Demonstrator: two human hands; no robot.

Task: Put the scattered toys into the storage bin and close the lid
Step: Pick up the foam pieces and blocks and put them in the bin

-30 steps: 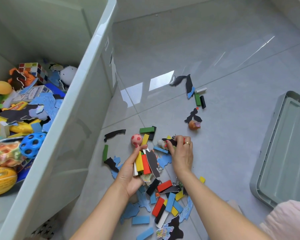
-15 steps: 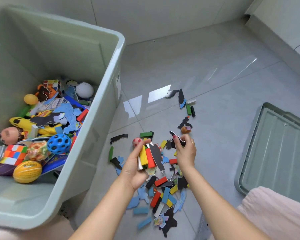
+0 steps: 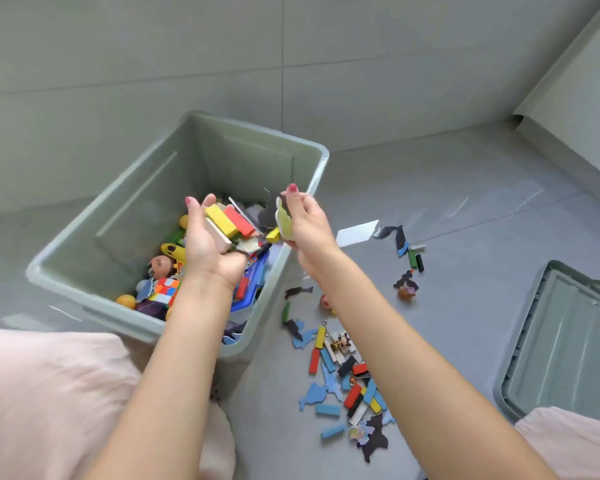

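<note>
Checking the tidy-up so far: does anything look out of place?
Yes. Blocks and puzzle pieces still litter the floor right of the storage bin, and its lid lies apart on the floor, not on the bin.

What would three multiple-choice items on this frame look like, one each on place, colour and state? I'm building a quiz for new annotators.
1. Where does the lid lie?
A. on the bin
B. on the floor, right of the bin
C. inside the bin

2. What colour is the block beside the yellow block in the left hand?
A. red
B. white
C. purple

3. What state is the bin in?
A. open, holding toys
B. shut
C. tipped over

Key: 1 B, the lid rests on the tiles at the right edge. 2 A, a red block lies against the yellow one. 3 A, its top is uncovered and toys show inside.
</note>
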